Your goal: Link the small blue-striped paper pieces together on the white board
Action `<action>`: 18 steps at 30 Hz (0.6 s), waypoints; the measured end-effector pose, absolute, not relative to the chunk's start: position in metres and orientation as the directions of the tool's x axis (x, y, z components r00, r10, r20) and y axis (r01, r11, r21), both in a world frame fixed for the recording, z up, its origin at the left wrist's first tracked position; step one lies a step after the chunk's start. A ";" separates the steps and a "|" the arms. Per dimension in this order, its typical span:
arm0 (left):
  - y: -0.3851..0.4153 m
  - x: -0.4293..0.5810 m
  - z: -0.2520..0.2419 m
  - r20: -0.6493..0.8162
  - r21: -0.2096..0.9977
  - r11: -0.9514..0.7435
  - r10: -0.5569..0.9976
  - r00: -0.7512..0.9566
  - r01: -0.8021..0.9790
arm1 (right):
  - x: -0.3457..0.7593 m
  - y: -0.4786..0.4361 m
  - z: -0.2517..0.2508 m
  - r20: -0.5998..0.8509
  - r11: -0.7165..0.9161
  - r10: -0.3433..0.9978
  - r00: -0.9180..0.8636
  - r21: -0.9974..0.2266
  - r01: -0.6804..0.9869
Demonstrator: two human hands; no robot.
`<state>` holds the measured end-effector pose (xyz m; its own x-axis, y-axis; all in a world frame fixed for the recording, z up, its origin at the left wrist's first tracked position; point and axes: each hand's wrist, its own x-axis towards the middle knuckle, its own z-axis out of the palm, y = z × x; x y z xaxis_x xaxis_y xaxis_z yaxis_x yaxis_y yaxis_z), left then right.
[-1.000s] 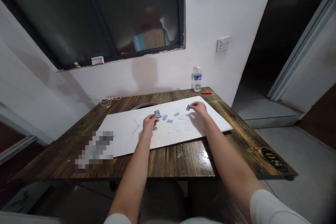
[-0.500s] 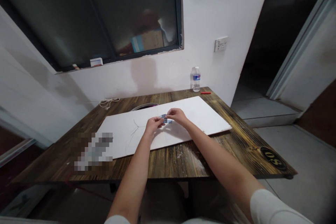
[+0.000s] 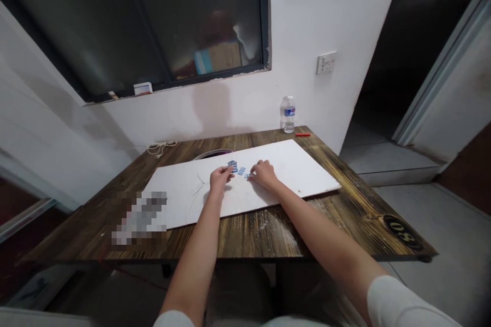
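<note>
From my remote seat I'm looking past a dark window (image 3: 134, 20) and a white wall (image 3: 307, 20) down onto a wooden surface (image 3: 245, 235), which is carrying one white board (image 3: 180, 199). At the surface's far edge, around 1 o'clock from the hands, one water bottle (image 3: 288, 115) is standing just beside one red stick (image 3: 303, 134).

I judge that the hands are working through small blue-and-white pieces (image 3: 232, 166) lying flat on the board, around 12 o'clock from its near edge. My count is roughly six: about four overlapping in a cluster, too tight to count exactly, one lying apart, and one at the right hand's fingertips.

The left hand (image 3: 220, 179) is reaching the cluster from 7 o'clock, its fingers (image 3: 227, 172) pressed together. The right hand (image 3: 264, 173) is resting at 3 o'clock, its fingers (image 3: 255, 167) bunched and pressing down. I can't tell whether either is pinching anything. Shifting these thin pieces calls for careful fingertip work, I'd judge.
</note>
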<state>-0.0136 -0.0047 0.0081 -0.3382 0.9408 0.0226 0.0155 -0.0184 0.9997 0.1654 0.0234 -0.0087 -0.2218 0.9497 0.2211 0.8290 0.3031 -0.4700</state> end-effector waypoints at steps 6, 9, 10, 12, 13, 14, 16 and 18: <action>-0.007 -0.013 0.008 0.031 0.999 -0.024 0.938 -0.344 0.025 | 0.158 0.023 -0.012 0.144 0.261 0.965 -0.219 -0.446 0.856; -0.006 -0.013 0.007 0.033 0.999 -0.024 0.939 -0.342 0.030 | 0.156 0.025 -0.014 0.115 0.238 0.971 -0.208 -0.450 0.861; -0.005 -0.014 0.007 0.034 0.999 -0.025 0.939 -0.343 0.032 | 0.155 0.026 -0.015 0.103 0.227 0.974 -0.203 -0.456 0.861; -0.004 -0.014 0.006 0.038 0.999 -0.027 0.939 -0.342 0.035 | 0.155 0.028 -0.016 0.082 0.208 0.978 -0.192 -0.468 0.859; -0.004 -0.014 0.006 0.039 0.999 -0.029 0.939 -0.341 0.036 | 0.154 0.028 -0.016 0.077 0.202 0.979 -0.188 -0.473 0.858; -0.004 -0.014 0.005 0.041 0.999 -0.030 0.939 -0.340 0.038 | 0.154 0.029 -0.017 0.075 0.199 0.980 -0.186 -0.477 0.856; -0.003 -0.014 0.005 0.043 0.999 -0.031 0.939 -0.341 0.040 | 0.154 0.029 -0.017 0.074 0.201 0.979 -0.189 -0.483 0.852; -0.003 -0.014 0.004 0.041 0.999 -0.029 0.937 -0.346 0.039 | 0.153 0.029 -0.017 0.074 0.199 0.980 -0.187 -0.484 0.852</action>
<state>-0.0142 -0.0032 0.0045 -0.3457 0.9374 0.0411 0.0393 -0.0293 0.9988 0.1533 0.0291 -0.0170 -0.1872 0.9796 0.0735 0.8519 0.1992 -0.4844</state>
